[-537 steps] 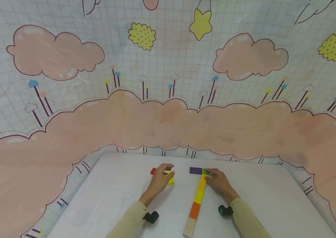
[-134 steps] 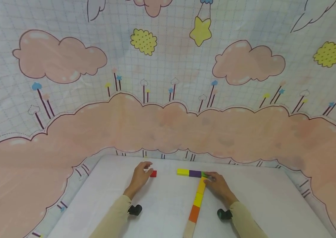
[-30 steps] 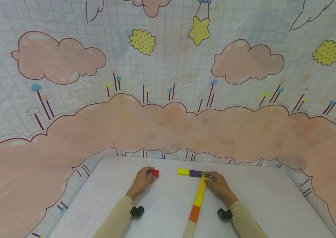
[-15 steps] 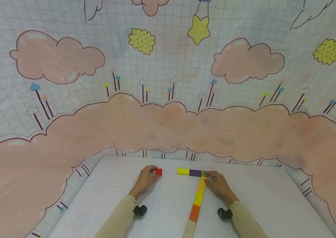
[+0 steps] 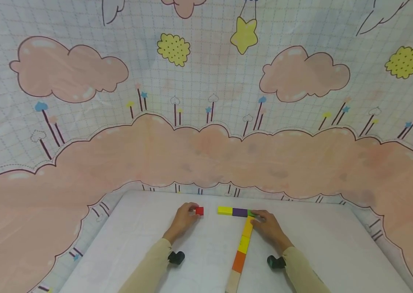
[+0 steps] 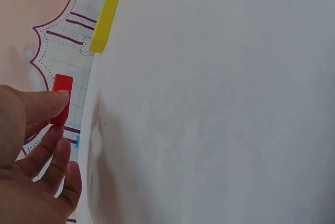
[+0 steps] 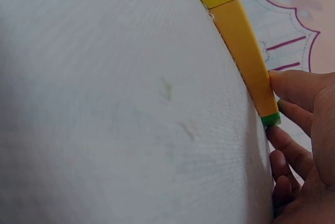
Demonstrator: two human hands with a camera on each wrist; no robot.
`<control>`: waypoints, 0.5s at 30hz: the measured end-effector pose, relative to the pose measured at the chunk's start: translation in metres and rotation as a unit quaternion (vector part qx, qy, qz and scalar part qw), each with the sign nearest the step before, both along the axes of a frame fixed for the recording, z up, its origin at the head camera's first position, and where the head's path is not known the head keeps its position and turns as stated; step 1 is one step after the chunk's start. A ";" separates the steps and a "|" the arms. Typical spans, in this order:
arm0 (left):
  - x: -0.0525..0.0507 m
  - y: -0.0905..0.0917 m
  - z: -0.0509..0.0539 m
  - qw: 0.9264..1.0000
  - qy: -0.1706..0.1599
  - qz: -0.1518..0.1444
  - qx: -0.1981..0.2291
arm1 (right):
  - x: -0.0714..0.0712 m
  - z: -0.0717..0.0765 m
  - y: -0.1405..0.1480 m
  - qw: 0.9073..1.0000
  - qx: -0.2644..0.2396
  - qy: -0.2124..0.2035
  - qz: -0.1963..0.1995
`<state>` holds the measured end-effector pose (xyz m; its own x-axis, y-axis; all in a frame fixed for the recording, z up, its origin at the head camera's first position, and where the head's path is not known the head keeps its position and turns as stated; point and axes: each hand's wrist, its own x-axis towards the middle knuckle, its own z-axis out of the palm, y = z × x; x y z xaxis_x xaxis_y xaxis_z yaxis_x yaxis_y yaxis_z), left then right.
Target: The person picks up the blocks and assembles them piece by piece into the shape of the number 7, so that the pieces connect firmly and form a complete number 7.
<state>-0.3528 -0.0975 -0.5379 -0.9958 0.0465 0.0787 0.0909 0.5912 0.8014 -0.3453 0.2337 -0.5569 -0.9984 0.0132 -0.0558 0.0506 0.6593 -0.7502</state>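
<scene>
My left hand (image 5: 184, 219) pinches a small red block (image 5: 199, 211) between thumb and fingertips. In the left wrist view the thumb lies over the red block (image 6: 63, 98), while the other fingers curl loosely below. My right hand (image 5: 270, 228) holds the corner of a block row. Its fingertips are at a green block (image 7: 270, 120), mostly covered, and its thumb touches the side of an orange-yellow block (image 7: 243, 56). Left of the green one lie a purple block (image 5: 240, 212) and a yellow block (image 5: 225, 210), end to end. A gap separates the red block from that yellow one.
From the corner, a line of blocks runs toward the person: orange-yellow, another yellow block (image 5: 244, 244), an orange block (image 5: 238, 261) and a plain wood block (image 5: 233, 281). All lie on a white table (image 5: 320, 244). Behind it hangs a cloud-patterned cloth (image 5: 206, 158).
Since the oldest frame, the yellow block has come to lie against the purple one. Lately my left hand has taken the red block and brought it rightward. My right hand has stayed put.
</scene>
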 end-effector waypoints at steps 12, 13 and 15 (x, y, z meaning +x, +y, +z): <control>-0.003 0.009 0.002 1.000 0.002 -0.014 0.009 | -0.001 -0.001 -0.001 1.000 0.002 0.002 -0.002; -0.003 0.010 0.001 1.000 0.002 -0.014 0.008 | -0.001 -0.001 -0.001 1.000 0.002 0.000 -0.003; -0.004 0.012 0.001 1.000 0.003 -0.015 0.008 | -0.001 -0.001 -0.001 1.000 0.003 -0.004 -0.006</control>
<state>-0.3567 -0.0857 -0.5372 -0.9936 0.0746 0.0854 0.1128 0.5746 0.8106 -0.3459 0.2326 -0.5581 -0.9976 0.0258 -0.0638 0.0648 0.6638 -0.7451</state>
